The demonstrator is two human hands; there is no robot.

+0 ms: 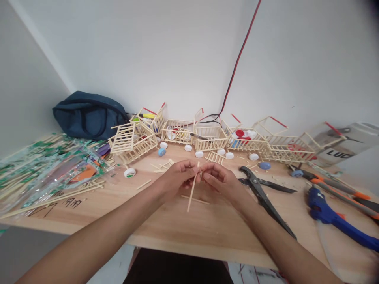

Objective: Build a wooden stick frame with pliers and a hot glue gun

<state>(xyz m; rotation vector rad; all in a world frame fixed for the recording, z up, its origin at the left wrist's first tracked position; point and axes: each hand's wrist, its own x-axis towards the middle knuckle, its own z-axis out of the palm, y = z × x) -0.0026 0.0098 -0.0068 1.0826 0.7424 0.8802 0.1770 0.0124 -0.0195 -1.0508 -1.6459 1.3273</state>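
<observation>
My left hand (181, 173) pinches a thin wooden stick (191, 195), which slants down toward me over the middle of the table. Close beside it, the fingers of my right hand (217, 177) are curled and closed near the stick's upper part. Whatever the right fingertips hold is too small to make out. Beneath the held stick, another wooden stick (197, 200) lies on the tabletop. Just beyond my hands is a small flat lattice of sticks (215, 157). Black-handled pliers (257, 189) rest to the right of my right hand.
Several stick-built carts (210, 138) with bottle-cap wheels line the wall. A blue bag (89, 114) and plastic-wrapped sticks (59, 169) occupy the left. At right lie a blue glue gun (331, 215), orange-handled tools (334, 185) and a clear container (340, 150). The table's front edge (189, 248) is near me.
</observation>
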